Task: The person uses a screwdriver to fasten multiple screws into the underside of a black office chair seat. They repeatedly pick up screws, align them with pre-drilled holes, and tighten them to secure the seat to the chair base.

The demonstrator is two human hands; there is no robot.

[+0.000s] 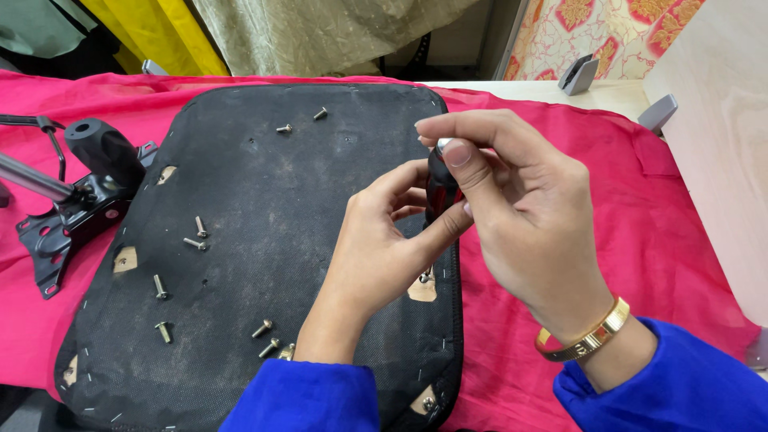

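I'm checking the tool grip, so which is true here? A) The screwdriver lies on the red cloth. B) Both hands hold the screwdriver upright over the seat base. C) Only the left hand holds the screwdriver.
B: the right hand and left hand both grip the black-and-red screwdriver, standing upright over the black seat base.

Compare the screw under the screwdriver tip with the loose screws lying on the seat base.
The screw under the tip stands in a hole at a bare wooden patch on the seat base edge, shank hidden; the loose screws lie on their sides on the black fabric, shanks showing. The left hand steadies the screwdriver over that one, right hand on the handle; the loose ones lie untouched. All look like silvery metal.
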